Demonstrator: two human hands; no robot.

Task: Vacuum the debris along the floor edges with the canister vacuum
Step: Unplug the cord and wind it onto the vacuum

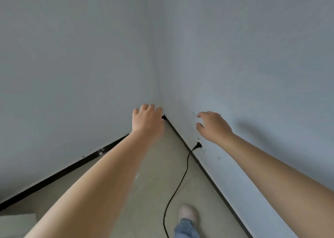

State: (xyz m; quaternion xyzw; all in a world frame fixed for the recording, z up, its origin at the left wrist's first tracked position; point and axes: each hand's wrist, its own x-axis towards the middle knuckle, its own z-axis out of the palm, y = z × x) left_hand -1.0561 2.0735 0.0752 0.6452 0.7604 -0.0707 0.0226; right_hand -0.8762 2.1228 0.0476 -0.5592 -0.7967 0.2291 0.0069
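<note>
A black power cord (178, 185) runs across the beige floor (155, 180) to a black plug (197, 145) set in the right wall low down. My left hand (147, 118) reaches out toward the room corner, fingers loosely curled, holding nothing. My right hand (213, 125) hovers above the plug, fingers relaxed and empty. No vacuum body, hose or nozzle appears in view.
Two pale grey walls meet in a corner, with a black baseboard (75, 165) along the floor edge on both sides. My foot in a light shoe (188, 213) and a jeans leg stand on the floor near the cord. A lighter patch (18, 221) lies at the bottom left.
</note>
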